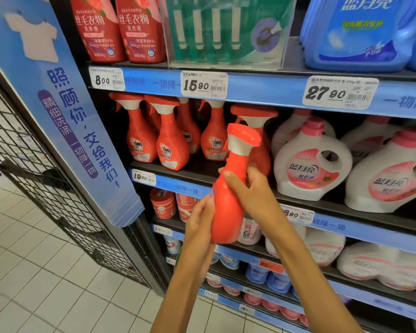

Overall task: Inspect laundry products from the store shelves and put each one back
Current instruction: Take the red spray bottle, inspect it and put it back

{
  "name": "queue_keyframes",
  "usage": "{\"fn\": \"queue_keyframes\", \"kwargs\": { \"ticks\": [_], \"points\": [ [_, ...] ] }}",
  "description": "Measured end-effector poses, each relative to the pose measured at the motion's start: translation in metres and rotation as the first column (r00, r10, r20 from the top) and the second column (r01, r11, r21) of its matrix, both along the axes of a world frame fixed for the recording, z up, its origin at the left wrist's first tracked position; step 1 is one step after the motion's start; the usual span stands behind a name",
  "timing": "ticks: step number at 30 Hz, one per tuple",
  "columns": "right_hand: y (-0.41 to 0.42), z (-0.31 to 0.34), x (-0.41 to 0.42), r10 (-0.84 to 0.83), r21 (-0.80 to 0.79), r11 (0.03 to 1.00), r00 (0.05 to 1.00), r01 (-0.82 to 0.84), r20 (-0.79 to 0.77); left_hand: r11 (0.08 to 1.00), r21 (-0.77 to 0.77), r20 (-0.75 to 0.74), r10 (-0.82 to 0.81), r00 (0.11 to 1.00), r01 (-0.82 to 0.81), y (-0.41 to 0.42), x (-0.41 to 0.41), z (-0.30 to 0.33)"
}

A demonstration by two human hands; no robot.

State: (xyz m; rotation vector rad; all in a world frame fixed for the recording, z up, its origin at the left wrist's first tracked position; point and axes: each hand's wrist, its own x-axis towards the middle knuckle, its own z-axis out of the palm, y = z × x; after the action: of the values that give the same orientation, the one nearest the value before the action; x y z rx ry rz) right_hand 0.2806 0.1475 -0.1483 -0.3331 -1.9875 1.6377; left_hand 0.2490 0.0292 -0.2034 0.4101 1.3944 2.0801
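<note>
Dark metal store shelves with blue price strips (262, 88) fill the view from 12 to 5 o'clock, stocked with large white plastic detergent jugs with pink caps (311, 162) at 3 o'clock and a row of red plastic trigger spray bottles (171, 140) at 11 o'clock. At centre, in front of the shelves, I hold one red plastic spray bottle with a white collar (228, 200), tilted, its back towards me. My right hand (252, 191) wraps its neck, fingers curled round it; my left hand (199, 224) cups its lower body from 7 o'clock, fingers curled behind.
</note>
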Motion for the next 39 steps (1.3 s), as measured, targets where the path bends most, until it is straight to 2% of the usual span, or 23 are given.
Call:
{"fn": "queue_keyframes", "kwargs": {
  "ticks": [2,4,7,10,14,16,19,24,27,33,39],
  "points": [
    [-0.006,-0.004,-0.005,-0.059,-0.052,0.997,0.998,0.059,0.002,0.998,-0.028,-0.024,0.056,0.998,-0.057,0.000,0.003,-0.004],
    [-0.006,-0.007,-0.010,-0.094,-0.169,0.981,0.995,0.096,0.017,0.998,-0.012,-0.003,0.057,0.998,-0.057,-0.001,0.001,-0.008],
    [0.003,-0.004,-0.018,-0.052,-0.296,0.954,0.999,0.048,-0.003,1.000,-0.001,0.004,0.008,1.000,-0.008,-0.008,-0.012,-0.009],
    [0.008,0.001,-0.027,0.054,-0.248,0.967,0.997,-0.065,-0.051,0.996,-0.031,-0.045,-0.088,0.995,0.087,-0.015,-0.030,-0.006],
    [0.006,0.010,-0.044,0.113,-0.145,0.983,0.993,-0.116,-0.033,0.982,-0.097,-0.130,-0.176,0.976,0.164,-0.022,-0.058,0.001],
    [0.001,0.011,-0.056,0.072,-0.090,0.993,0.997,-0.071,0.005,0.986,-0.079,-0.144,-0.160,0.977,0.149,-0.023,-0.070,0.001],
    [-0.007,0.013,-0.077,-0.115,0.112,0.988,0.990,0.106,0.078,0.996,-0.032,-0.139,-0.092,0.986,0.088,-0.023,-0.088,0.002],
    [-0.014,0.017,-0.097,-0.252,0.316,0.920,0.967,0.230,0.031,1.000,-0.018,-0.145,0.016,0.989,-0.019,-0.016,-0.120,0.004],
    [-0.015,0.020,-0.105,-0.287,0.309,0.906,0.956,0.290,-0.054,0.999,-0.020,-0.174,0.036,0.984,-0.040,-0.007,-0.134,0.002],
    [-0.016,0.016,-0.120,-0.357,0.274,0.885,0.926,0.377,-0.124,0.999,-0.036,-0.186,0.005,0.982,-0.011,0.012,-0.155,0.002],
    [-0.014,0.009,-0.127,-0.389,0.237,0.885,0.916,0.401,-0.098,0.997,-0.076,-0.209,0.009,0.978,-0.026,0.026,-0.156,-0.007]
  ]
}}
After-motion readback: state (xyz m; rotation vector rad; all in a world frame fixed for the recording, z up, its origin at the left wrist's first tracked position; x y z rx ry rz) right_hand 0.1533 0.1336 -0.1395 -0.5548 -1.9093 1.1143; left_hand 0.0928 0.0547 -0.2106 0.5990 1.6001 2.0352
